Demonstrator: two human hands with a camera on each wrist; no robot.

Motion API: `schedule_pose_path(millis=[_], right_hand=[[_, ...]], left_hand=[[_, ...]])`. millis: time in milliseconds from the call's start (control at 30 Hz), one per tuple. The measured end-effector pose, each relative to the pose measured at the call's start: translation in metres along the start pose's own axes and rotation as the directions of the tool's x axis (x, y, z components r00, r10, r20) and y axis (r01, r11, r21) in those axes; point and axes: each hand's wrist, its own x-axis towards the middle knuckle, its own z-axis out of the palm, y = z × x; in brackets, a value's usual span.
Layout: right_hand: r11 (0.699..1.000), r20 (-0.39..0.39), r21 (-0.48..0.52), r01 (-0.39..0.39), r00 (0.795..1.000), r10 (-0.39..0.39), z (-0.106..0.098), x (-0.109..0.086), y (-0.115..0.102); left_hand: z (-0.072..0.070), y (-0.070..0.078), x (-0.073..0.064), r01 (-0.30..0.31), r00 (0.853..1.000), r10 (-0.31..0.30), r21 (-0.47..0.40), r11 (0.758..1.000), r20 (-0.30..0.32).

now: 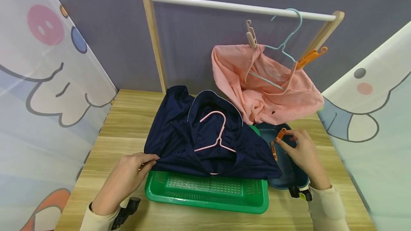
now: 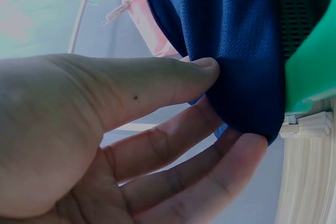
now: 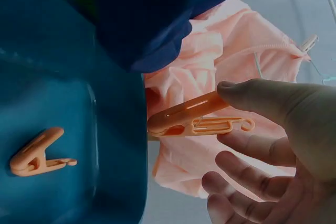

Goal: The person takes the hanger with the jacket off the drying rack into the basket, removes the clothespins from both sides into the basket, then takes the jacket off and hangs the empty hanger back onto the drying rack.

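My left hand [image 1: 128, 174] pinches the left edge of a navy garment [image 1: 170, 131] between thumb and fingers; the left wrist view shows the fabric [image 2: 231, 66] folded over the fingertips. A pink hanger [image 1: 220, 131] lies on the garment at its neck opening, the lower part tucked out of sight. Over the blue bin, my right hand [image 1: 302, 152] holds an orange clothespin [image 3: 189, 114] by its handle end, between thumb and index finger. Another orange clothespin [image 3: 37, 153] lies in the blue bin [image 3: 121, 182].
Beneath the garment sits a green basket [image 1: 205, 202]. Behind stands a rack with a white rail [image 1: 224, 4]. From it a light-blue hanger [image 1: 284, 45] carries a pink garment [image 1: 298, 95], clipped with a beige clothespin [image 1: 251, 35] and an orange one [image 1: 309, 58].
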Motion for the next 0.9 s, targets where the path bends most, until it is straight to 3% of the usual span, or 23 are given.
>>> schedule_pose_path(millis=[333, 533, 633, 900], right_hand=[[1.000, -0.035, 0.003, -0.004, 0.999, 0.004, 0.002, -0.005, 0.004], [0.987, -0.050, 0.025, 0.162, 0.986, -0.160, -0.001, -0.012, -0.014], [0.959, -0.012, 0.064, 0.276, 0.961, -0.276, -0.002, -0.016, -0.027], [0.845, 0.071, 0.218, 0.488, 0.856, -0.512, 0.009, -0.021, -0.045]], left_hand=[[0.001, 0.000, -0.001, 0.002, 1.000, -0.002, 0.007, 1.000, -0.004], [0.001, 0.001, -0.002, 0.005, 1.000, -0.005, 0.014, 1.000, -0.008], [0.001, 0.002, -0.002, 0.011, 1.000, -0.011, 0.012, 1.000, -0.007], [0.001, 0.002, -0.002, 0.011, 1.000, -0.011, 0.018, 1.000, -0.007]])
